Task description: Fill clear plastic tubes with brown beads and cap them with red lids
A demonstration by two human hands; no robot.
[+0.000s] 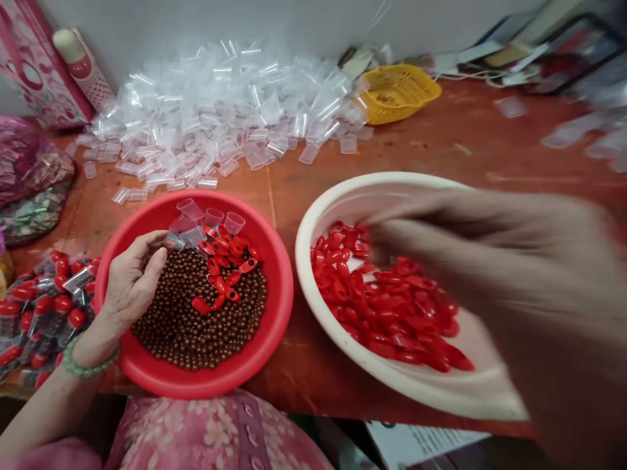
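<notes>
My left hand (137, 277), a green bead bracelet on its wrist, is over the left side of a red bowl (279, 294). Its thumb and fingers are curled together at a small clear plastic case (175, 241), which they appear to pinch. Small brown balls (196, 339) fill the bowl. On them lie several red plastic caps (218, 284) and more clear cases (235, 222). My right hand (490, 254), smeared by motion, is above a white basin (313, 326) of red caps (392, 313). Whether its fingers hold anything is hidden by the blur.
Filled cases with red caps (44, 307) are heaped left of the red bowl. Behind lies a large pile of clear cases (235, 111), with a yellow basket (399, 94) beside it. Bagged goods (34, 176) stand at far left, papers (490, 55) at back right.
</notes>
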